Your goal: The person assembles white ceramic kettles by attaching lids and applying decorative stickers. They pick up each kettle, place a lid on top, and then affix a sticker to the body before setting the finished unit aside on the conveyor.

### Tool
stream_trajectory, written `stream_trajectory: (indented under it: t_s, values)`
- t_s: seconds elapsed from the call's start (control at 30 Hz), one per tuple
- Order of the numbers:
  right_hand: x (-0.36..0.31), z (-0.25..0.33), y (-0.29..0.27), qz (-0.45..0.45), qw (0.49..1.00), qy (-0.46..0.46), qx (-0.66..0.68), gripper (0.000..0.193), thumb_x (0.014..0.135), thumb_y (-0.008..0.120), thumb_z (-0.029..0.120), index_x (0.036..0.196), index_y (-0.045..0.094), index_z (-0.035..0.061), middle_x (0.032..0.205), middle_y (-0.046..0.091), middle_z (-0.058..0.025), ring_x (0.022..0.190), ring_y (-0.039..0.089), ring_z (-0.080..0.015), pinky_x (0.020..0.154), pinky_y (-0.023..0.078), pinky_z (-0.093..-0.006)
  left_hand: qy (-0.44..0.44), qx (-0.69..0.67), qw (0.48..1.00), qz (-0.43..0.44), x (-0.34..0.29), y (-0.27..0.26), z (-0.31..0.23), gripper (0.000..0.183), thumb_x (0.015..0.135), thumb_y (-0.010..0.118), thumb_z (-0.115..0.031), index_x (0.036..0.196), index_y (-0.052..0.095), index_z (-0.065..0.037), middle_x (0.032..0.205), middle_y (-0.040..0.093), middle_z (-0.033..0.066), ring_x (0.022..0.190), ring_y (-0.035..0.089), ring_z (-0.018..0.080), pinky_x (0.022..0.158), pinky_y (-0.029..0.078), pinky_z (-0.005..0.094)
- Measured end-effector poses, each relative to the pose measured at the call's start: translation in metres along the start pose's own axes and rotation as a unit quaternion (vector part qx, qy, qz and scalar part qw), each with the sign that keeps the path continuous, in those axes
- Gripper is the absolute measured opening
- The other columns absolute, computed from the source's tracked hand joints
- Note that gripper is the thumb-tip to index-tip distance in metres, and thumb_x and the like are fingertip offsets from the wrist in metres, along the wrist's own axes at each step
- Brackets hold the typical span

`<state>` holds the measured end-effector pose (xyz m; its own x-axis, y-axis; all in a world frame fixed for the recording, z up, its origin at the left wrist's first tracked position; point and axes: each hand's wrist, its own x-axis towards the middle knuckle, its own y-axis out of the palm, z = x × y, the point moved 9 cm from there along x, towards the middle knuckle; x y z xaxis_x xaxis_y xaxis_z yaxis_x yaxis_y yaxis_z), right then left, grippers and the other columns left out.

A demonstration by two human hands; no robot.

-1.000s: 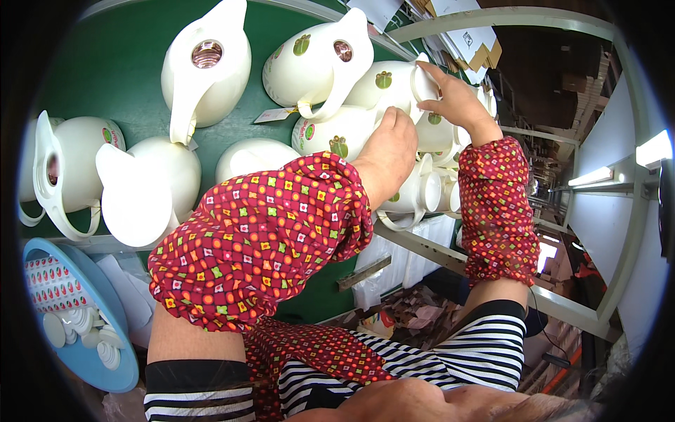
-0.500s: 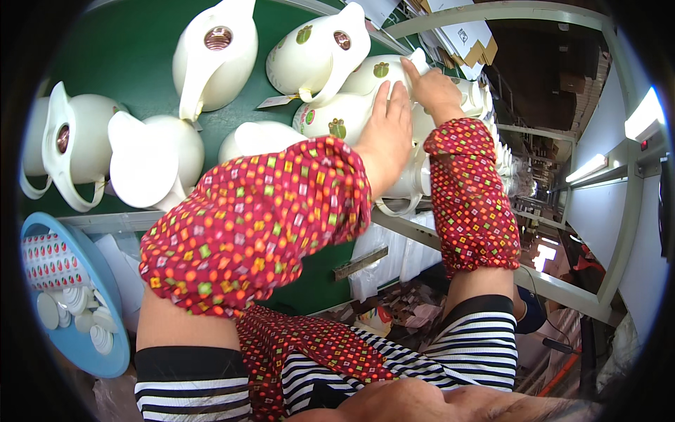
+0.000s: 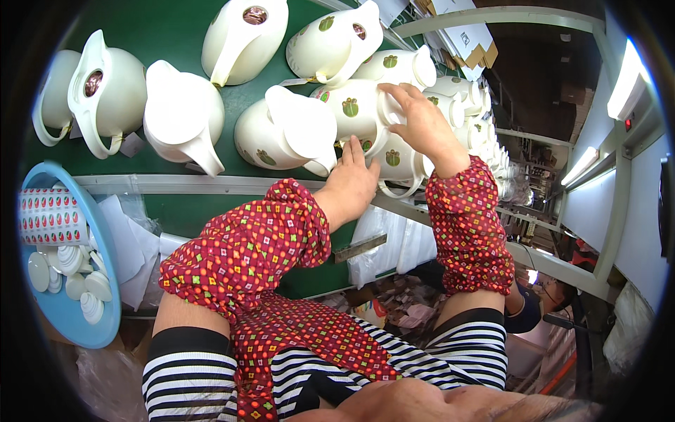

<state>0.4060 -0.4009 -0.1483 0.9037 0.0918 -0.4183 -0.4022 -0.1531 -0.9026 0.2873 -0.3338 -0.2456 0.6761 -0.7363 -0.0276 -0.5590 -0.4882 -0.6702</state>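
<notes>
Head view: a cream vacuum jug [image 3: 344, 93] stands on the green table [image 3: 176, 39], just right of a lidded jug [image 3: 256, 135]. The right hand [image 3: 425, 128] curves half open around its top end; the left hand [image 3: 351, 181], fingers loosely extended, lies near its handle. Whether either grips, I cannot tell. Its stiff, smooth shell looks slippery, perhaps fragile; handle and neck seem the best holds. A metal rail [image 3: 155, 184] edges the near side; bare green shows toward the upper left.

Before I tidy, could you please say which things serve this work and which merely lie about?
Work: white rounded jugs at left hand and right hand; perhaps round blue basin.
Probably lying about: flat white-brown cardboard; loose white paper.
</notes>
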Motion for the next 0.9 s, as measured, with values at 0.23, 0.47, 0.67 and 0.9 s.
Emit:
stream_trajectory:
  t_s: [0.23,0.47,0.67,0.9]
  values:
    - [0.006,-0.004,-0.01,-0.016,0.996,0.089,-0.008,0.088,0.086,0.078,0.052,0.154,0.044,0.0078,0.121,0.065,-0.0342,0.11,0.069,-0.0442,0.094,0.055,-0.0501,0.011,-0.031,0.999,0.022,0.002,0.013,0.006,0.076,0.087,0.079,-0.023,0.143,0.04,0.011,0.149,0.035,0.0413,0.142,0.041,0.0508,0.11,0.048,0.0512]
    - [0.008,-0.024,0.019,-0.1,0.99,0.066,0.077,0.08,0.09,0.075,0.051,0.15,0.049,0.005,0.118,0.066,-0.0341,0.112,0.067,-0.0457,0.094,0.055,-0.0496,0.022,-0.112,0.993,-0.019,0.003,0.015,0.005,0.048,0.088,0.064,-0.007,0.128,0.047,0.013,0.135,0.047,0.0349,0.13,0.05,0.0454,0.101,0.053,0.0507]
    - [0.009,-0.008,0.007,-0.059,0.99,0.089,0.086,0.064,0.088,0.081,0.029,0.144,0.055,0.0087,0.123,0.066,-0.0292,0.112,0.068,-0.0411,0.09,0.057,-0.0463,-0.045,-0.251,0.957,-0.137,0.016,0.007,0.026,0.057,0.086,0.075,-0.009,0.125,0.038,0.011,0.122,0.055,0.0374,0.115,0.06,0.049,0.094,0.053,0.0492]
    - [-0.003,0.008,0.005,-0.054,0.985,-0.162,0.039,0.059,0.079,0.079,-0.001,0.133,0.062,0.016,0.15,0.052,-0.0121,0.136,0.051,-0.039,0.107,0.051,-0.0453,-0.104,-0.286,0.936,-0.175,0.044,0.008,0.038,0.026,0.101,0.06,-0.023,0.098,0.064,0.003,0.094,0.07,0.0253,0.092,0.068,0.044,0.084,0.054,0.0538]
